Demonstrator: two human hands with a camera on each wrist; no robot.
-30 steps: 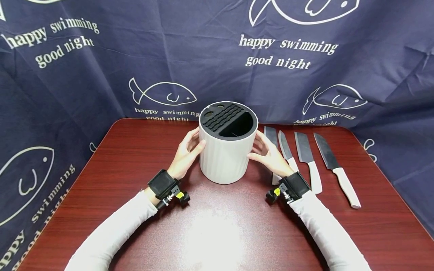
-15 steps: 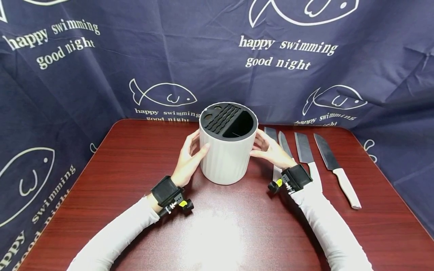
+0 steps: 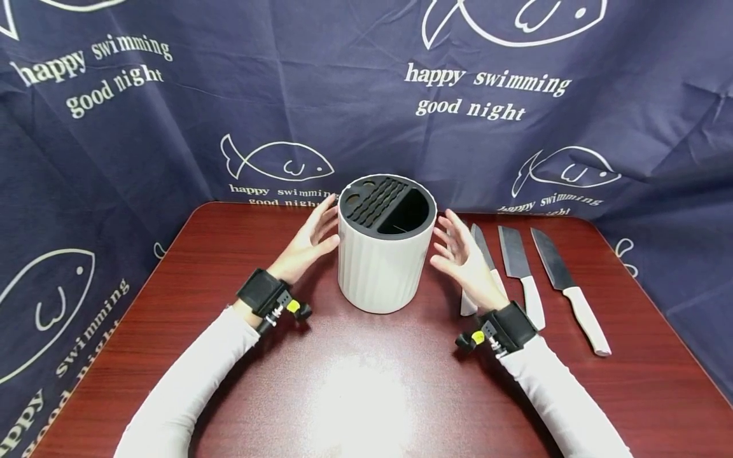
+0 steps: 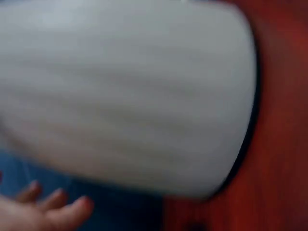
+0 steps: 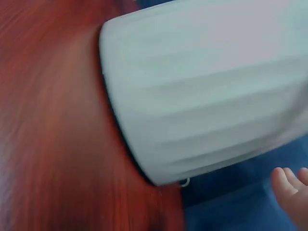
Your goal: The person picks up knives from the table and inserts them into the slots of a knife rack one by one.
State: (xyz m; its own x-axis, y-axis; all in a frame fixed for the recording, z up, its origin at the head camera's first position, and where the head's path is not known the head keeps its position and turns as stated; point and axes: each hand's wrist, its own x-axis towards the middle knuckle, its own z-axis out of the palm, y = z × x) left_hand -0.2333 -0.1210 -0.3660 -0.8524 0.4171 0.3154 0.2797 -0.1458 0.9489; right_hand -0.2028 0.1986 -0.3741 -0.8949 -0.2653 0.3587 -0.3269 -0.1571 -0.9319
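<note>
A white ribbed knife holder [image 3: 380,273] stands upright on the table in the head view. Its black top has wavy slots, two round holes and one large half-round opening. To its left is my left hand [image 3: 306,245], fingers spread; whether the thumb tip grazes the wall I cannot tell. My right hand [image 3: 464,261] is on the other side, fingers loosely spread and a small gap from the holder. Both wrist views show the holder's blurred white side [image 4: 130,96], with fingertips [image 4: 72,211] away from it. Neither hand grips anything.
Several white-handled knives lie right of the holder: a broad-bladed one [image 3: 515,254], a chef's knife [image 3: 554,261], a narrow one [image 3: 481,242], and another partly hidden behind my right hand. A dark blue fish-print cloth [image 3: 366,95] hangs behind the red-brown table [image 3: 229,254].
The holder turned slightly between the first two frames, with both hands on it. Since then both hands have let go and moved outward, fingers spreading.
</note>
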